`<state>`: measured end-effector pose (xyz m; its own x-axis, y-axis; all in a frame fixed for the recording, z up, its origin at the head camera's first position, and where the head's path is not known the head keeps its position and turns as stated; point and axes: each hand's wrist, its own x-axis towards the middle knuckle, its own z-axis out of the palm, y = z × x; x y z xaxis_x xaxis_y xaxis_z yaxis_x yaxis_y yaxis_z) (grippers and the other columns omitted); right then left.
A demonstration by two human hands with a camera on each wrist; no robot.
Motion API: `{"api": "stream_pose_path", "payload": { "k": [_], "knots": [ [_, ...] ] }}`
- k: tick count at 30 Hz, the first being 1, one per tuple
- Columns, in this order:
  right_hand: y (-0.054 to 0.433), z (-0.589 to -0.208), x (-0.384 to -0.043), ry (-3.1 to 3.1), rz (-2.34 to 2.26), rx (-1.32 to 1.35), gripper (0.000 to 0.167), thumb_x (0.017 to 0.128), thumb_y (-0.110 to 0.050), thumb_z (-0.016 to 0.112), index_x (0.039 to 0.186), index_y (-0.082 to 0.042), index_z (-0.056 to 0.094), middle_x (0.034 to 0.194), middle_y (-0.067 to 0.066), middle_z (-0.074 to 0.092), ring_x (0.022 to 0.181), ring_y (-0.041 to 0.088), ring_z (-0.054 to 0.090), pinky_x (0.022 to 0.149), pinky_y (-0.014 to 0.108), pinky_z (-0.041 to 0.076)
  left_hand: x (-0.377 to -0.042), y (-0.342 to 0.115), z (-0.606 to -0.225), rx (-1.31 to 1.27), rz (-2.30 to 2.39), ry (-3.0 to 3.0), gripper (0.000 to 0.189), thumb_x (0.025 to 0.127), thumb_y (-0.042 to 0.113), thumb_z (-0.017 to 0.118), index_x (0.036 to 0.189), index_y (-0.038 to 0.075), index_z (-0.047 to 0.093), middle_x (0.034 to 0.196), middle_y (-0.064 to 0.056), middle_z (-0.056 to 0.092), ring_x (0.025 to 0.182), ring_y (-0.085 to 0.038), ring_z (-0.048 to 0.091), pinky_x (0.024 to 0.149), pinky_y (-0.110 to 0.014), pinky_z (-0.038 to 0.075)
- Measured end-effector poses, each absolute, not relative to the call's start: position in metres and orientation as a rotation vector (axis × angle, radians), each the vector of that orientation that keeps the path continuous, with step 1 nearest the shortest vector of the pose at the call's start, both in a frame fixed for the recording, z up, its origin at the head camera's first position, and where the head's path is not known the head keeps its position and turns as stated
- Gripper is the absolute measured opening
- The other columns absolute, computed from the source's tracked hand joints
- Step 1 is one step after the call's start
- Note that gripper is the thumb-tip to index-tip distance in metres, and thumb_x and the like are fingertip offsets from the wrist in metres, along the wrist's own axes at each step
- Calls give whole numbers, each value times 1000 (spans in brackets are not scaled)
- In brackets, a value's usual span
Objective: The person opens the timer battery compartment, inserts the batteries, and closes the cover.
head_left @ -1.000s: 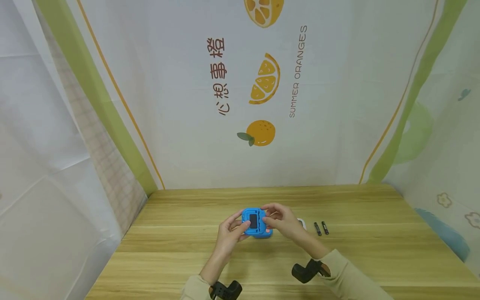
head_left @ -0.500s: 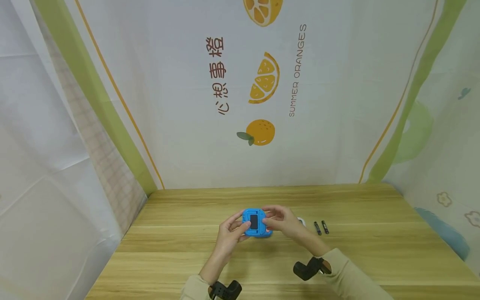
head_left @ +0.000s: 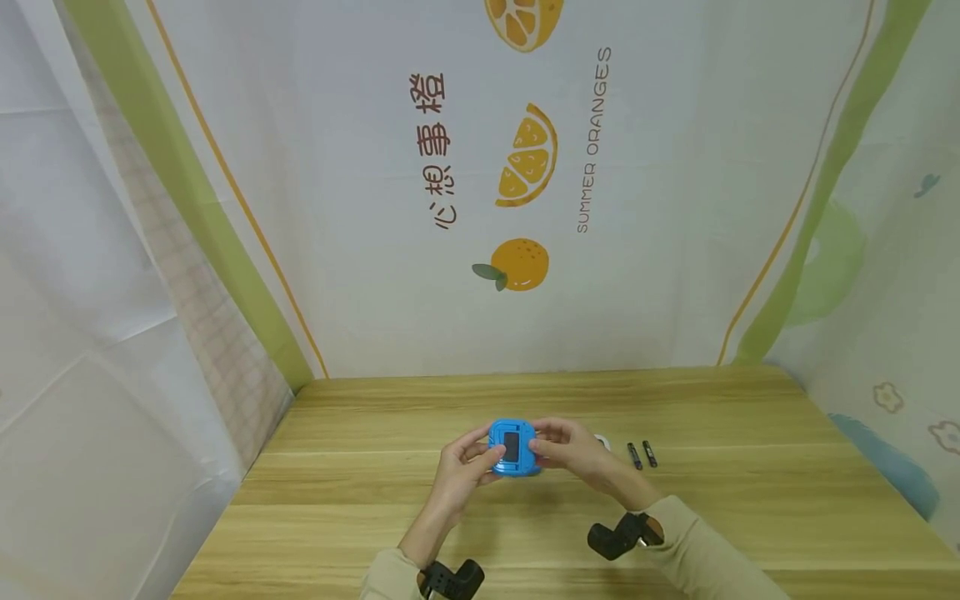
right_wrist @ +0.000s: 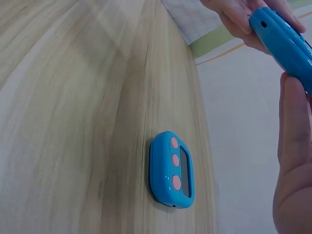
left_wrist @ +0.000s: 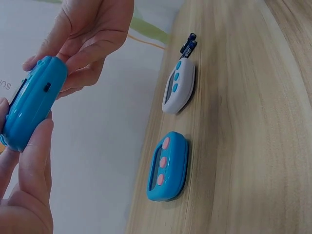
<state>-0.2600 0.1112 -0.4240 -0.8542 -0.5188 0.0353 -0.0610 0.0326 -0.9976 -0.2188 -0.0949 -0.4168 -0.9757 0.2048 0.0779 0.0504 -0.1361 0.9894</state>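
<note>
Both hands hold one rounded blue electronic device up off the table; a dark rectangle shows on its face, and a small dark slot is on its edge in the left wrist view. My left hand grips its left side, thumb on the face and fingers behind. On the opposite side my right hand pinches it between thumb and fingers. A second blue device with pink buttons and a screen lies on the table below the hands; in the head view the held one mostly hides it.
A white device with blue buttons lies beyond the second blue one, partly hidden by the right hand in the head view. Two small dark batteries lie to its right on the wooden table. A printed curtain hangs behind.
The held blue device has shifted slightly right and down. Its right-hand strip, uneven a second ago, looks smoother. The right thumb now lies at its right edge.
</note>
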Motion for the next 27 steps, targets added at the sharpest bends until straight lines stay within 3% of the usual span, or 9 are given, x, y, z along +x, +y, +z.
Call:
{"api": "stream_pose_path", "payload": {
  "k": [7, 12, 15, 20, 27],
  "knots": [
    [105, -426, -259, 2032, -1924, -572, 47, 86, -24, 58, 118, 9, 48, 97, 12, 61, 89, 22, 60, 82, 45, 46, -225, -95, -425, 296, 2299, 2006, 50, 86, 13, 59, 129, -3, 40, 92, -7, 58, 87, -23, 60, 74, -35, 51],
    [101, -426, -257, 2022, -1948, -525, 44, 89, -28, 54, 113, 9, 51, 98, 13, 61, 87, 22, 61, 79, 39, 50, -228, -94, -424, 290, 2348, 2005, 51, 87, 13, 58, 130, -2, 37, 101, -15, 56, 85, -17, 60, 77, -36, 50],
    [99, -425, -256, 1985, -1950, -518, 44, 87, -26, 57, 112, 9, 50, 96, 12, 61, 87, 22, 61, 81, 40, 48, -227, -93, -423, 263, 2393, 1981, 51, 87, 13, 57, 131, -2, 34, 104, -20, 54, 85, -17, 60, 79, -36, 50],
    [98, -426, -254, 1957, -1964, -559, 44, 84, -18, 62, 114, 11, 49, 99, 15, 60, 89, 23, 60, 84, 44, 45, -225, -91, -424, 287, 2414, 1957, 49, 88, 11, 55, 130, 0, 30, 103, -16, 53, 88, -19, 59, 81, -36, 49],
    [101, -423, -253, 2100, -1933, -551, 41, 82, -21, 64, 113, 4, 53, 100, 12, 59, 88, 22, 58, 81, 45, 48, -225, -90, -429, 305, 2398, 1985, 45, 87, 10, 56, 124, 1, 31, 103, -15, 56, 92, -20, 58, 85, -39, 46]
  ]
}}
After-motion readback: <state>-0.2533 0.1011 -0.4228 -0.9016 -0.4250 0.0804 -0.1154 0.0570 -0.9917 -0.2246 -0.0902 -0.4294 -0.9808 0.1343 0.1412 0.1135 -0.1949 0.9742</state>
